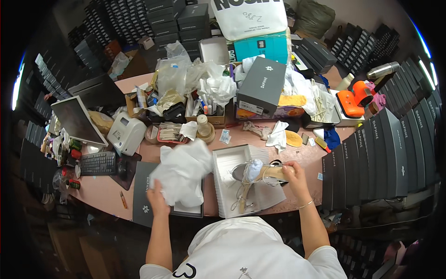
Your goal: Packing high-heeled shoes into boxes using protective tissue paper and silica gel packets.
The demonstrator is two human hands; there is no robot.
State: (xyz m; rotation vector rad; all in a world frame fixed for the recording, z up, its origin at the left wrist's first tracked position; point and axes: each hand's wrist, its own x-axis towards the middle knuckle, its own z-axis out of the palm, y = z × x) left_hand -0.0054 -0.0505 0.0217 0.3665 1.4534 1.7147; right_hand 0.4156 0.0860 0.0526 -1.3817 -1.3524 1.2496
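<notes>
Over the front of the table, my left hand [158, 197] grips a crumpled sheet of white tissue paper [182, 174], blurred by motion. Thumb and fingers of my right hand [295, 176] close on one end of a strappy sandal [272, 172] with a beige insole and thin straps. A pale blue wad [254, 170] is tucked among its straps. The sandal is above an open shoebox [222, 195] with a white inside and ribbed white lining paper. Beneath the tissue lies a dark grey box part [144, 204], partly covered.
A keyboard [97, 163], a monitor [79, 121] and a white label printer [126, 134] stand at the left. Stacked grey shoeboxes [371, 162] line the right edge. A closed grey shoebox [265, 86] rests on cluttered bins at the back. An orange device [355, 100] sits back right.
</notes>
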